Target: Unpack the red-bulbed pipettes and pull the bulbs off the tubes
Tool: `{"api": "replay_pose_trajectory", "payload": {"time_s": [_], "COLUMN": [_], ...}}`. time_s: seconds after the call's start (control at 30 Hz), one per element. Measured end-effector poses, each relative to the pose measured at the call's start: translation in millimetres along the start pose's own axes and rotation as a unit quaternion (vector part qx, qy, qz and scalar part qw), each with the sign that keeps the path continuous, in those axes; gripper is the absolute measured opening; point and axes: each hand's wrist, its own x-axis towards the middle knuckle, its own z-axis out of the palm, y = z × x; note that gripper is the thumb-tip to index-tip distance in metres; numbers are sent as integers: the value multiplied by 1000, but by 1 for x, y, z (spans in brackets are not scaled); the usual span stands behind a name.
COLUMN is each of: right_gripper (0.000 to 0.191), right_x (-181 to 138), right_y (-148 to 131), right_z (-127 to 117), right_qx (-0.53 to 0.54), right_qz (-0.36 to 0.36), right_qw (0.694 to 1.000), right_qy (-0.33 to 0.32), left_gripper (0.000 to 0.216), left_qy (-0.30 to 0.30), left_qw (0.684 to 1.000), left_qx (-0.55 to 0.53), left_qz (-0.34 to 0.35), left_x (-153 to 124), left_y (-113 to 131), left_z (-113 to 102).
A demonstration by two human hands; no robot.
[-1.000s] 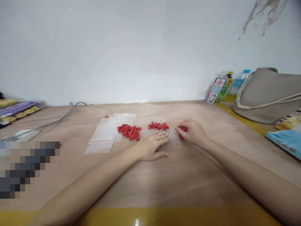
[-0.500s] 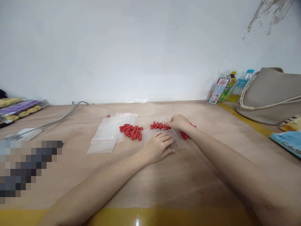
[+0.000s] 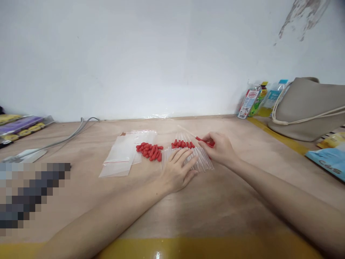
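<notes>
My left hand (image 3: 178, 169) lies flat, fingers spread, on a row of clear tubes (image 3: 202, 160) in the middle of the table. My right hand (image 3: 220, 148) is closed around red-capped droppers (image 3: 205, 140); one clear stem sticks out up and to the left. A row of assembled droppers with red bulbs (image 3: 182, 144) lies just behind the tubes. A loose pile of red rubber caps (image 3: 150, 151) sits to the left of them.
Clear zip bags (image 3: 122, 152) lie left of the caps. A grey cable (image 3: 67, 137) and a purple tray (image 3: 18, 126) are at the far left. Drink bottles (image 3: 256, 99), a beige bag (image 3: 309, 108) and a blue packet (image 3: 327, 162) stand at the right.
My right hand drew back to the right from the dropper row, holding a red-capped dropper lifted off the table. My left hand spread its fingers further over the tubes.
</notes>
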Motion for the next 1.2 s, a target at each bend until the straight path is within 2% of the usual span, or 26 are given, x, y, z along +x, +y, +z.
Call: {"api": "replay_pose_trajectory", "payload": {"time_s": [0.1,0.2,0.27,0.43,0.5,0.57,0.73,1.03,1.2], "right_gripper": [11,4,4,7,21,28,12,13,11], "right_x": [-35,-59,-66,-62,-60,-58,-60,-64,-64], "right_y": [0,-6,-11,-17,-18,-20,-23,-24,-28], "right_z": [-4,-4,-2,7,11,14,16,7,3], "right_qx": [-36,-31,-24,-25,-33,-34,-21,-25,-34], "right_qz": [-137,-222,-254,-247,-248,-262,-289,-320,-336], "right_qw": [989,974,966,968,968,964,957,947,941], "right_qy": [28,32,34,33,32,29,28,8,22], "left_gripper": [42,35,25,11,10,10,12,13,13], "left_qy": [31,33,24,23,28,28,18,5,4], "left_qw": [999,998,999,999,999,998,999,998,997], "left_qx": [31,50,46,32,33,33,15,-33,-57], "left_qz": [-2,6,9,19,30,39,41,50,41], "left_x": [-11,-20,-24,-25,-24,-24,-24,-27,-31], "left_y": [-3,-7,-10,-12,-12,-11,-8,-4,-4], "left_z": [-14,-24,-25,-19,-17,-16,-19,-24,-26]}}
